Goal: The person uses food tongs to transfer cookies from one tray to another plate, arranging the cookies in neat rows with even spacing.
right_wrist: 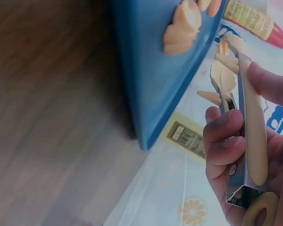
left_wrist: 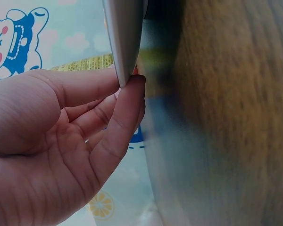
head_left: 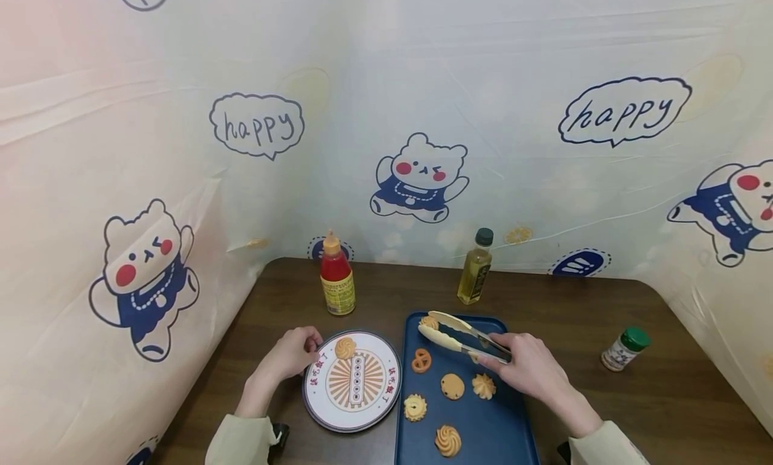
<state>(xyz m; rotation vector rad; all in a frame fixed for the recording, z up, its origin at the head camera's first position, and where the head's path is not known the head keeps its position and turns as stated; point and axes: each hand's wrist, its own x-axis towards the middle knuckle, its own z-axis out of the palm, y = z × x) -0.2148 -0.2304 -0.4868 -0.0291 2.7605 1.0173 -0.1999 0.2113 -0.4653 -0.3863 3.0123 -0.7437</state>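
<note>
My left hand [head_left: 294, 351] pinches the left rim of a round white plate [head_left: 322, 401] with a dark blue edge. In the left wrist view the thumb lies on one face of the plate [left_wrist: 125, 44] and fingers on the other. A swirled cookie [head_left: 345, 348] lies near the plate's top. My right hand [head_left: 534, 364] grips metal tongs [head_left: 441, 339] with cream tips and handle pads. The tong tips stand either side of a cookie [head_left: 429, 322] at the far left corner of the blue tray [head_left: 489, 435]. In the right wrist view, fingers wrap the tongs [right_wrist: 255, 127].
The tray also bears a pretzel [head_left: 421, 361], a round cookie [head_left: 452, 386] and several others. Behind stand a red sauce bottle [head_left: 338, 287] and an oil bottle [head_left: 475, 275]. A green-capped seasoning jar [head_left: 625, 349] is at the right. Printed cloth [head_left: 338, 183] surrounds the table.
</note>
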